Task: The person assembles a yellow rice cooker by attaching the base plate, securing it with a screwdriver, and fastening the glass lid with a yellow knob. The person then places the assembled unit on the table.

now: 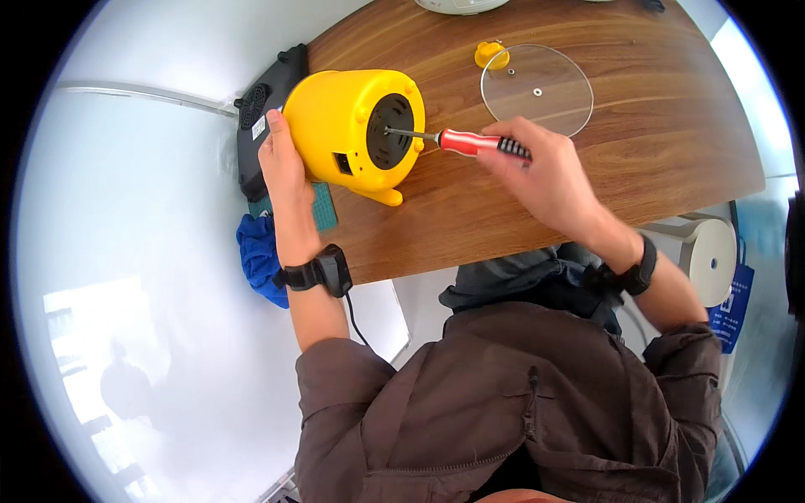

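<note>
A yellow pot-shaped appliance (pixel 340 126) lies on its side on the wooden table (pixel 654 126), its black round base plate (pixel 390 132) facing right. My left hand (pixel 281 159) presses against its left side and steadies it. My right hand (pixel 541 172) grips the red and black handle of a screwdriver (pixel 461 142). The metal shaft points left, with its tip touching the black base plate near the middle.
A round glass lid (pixel 537 88) lies flat at the back right, with a small yellow knob (pixel 491 55) beside it. A black vented device (pixel 264 109) sits behind the pot at the table's left edge. Blue cloth (pixel 260 260) hangs there. A white cylinder (pixel 713 260) stands at right.
</note>
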`<state>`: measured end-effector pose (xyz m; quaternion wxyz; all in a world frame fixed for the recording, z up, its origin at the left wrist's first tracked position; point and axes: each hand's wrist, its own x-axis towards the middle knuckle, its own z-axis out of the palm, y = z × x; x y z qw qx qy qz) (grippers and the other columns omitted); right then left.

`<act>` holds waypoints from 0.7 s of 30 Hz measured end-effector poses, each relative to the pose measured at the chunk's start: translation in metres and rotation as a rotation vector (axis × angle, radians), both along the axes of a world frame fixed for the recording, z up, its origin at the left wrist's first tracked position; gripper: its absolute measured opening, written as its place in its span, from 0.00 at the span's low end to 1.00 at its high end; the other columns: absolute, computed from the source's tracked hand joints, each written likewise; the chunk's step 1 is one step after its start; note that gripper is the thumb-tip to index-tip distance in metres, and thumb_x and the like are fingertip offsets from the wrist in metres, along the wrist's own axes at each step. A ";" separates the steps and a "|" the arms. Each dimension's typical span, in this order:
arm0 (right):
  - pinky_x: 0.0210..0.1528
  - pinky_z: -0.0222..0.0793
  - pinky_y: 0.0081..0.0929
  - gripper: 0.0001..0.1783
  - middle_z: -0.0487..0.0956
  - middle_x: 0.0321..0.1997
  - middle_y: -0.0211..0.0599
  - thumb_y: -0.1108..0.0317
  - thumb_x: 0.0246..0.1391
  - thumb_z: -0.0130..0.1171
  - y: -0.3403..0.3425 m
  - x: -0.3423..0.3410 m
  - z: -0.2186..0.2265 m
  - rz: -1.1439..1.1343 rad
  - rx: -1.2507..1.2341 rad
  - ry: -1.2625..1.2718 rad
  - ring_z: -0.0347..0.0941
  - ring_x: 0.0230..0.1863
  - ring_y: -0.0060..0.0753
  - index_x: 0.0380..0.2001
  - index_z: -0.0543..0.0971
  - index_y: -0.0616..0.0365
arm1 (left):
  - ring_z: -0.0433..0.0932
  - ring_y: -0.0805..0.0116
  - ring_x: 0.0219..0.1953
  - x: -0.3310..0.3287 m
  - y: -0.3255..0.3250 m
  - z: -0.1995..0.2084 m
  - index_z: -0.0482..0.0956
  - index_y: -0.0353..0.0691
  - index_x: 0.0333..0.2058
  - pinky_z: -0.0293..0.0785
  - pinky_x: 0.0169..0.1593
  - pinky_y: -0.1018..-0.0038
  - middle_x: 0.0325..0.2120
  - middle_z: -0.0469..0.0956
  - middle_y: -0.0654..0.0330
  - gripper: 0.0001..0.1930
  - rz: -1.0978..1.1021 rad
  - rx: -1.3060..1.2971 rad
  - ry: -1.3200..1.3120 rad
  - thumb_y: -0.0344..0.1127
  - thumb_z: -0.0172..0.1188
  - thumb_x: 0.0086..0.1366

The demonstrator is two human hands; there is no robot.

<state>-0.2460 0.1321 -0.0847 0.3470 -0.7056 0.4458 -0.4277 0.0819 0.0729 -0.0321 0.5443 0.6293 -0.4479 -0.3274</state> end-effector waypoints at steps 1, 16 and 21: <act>0.28 0.71 0.24 0.22 0.78 0.26 0.34 0.59 0.66 0.62 -0.003 -0.002 0.008 0.064 0.606 -0.287 0.73 0.23 0.26 0.55 0.75 0.63 | 0.82 0.70 0.40 0.002 0.000 0.000 0.81 0.27 0.47 0.77 0.46 0.73 0.40 0.84 0.55 0.31 0.002 0.001 0.001 0.57 0.50 0.78; 0.34 0.76 0.31 0.19 0.78 0.46 0.47 0.67 0.61 0.67 0.017 -0.009 0.000 -0.027 0.464 -0.199 0.79 0.38 0.34 0.51 0.75 0.61 | 0.80 0.71 0.42 -0.016 -0.014 0.014 0.81 0.27 0.48 0.76 0.47 0.74 0.41 0.83 0.56 0.29 0.000 0.081 -0.167 0.54 0.52 0.78; 0.32 0.76 0.30 0.20 0.80 0.36 0.44 0.63 0.61 0.68 0.012 -0.015 -0.020 -0.060 0.248 -0.322 0.79 0.35 0.30 0.51 0.75 0.61 | 0.81 0.69 0.43 -0.012 -0.015 0.007 0.79 0.26 0.50 0.77 0.48 0.73 0.43 0.84 0.55 0.29 -0.027 0.079 -0.165 0.54 0.52 0.78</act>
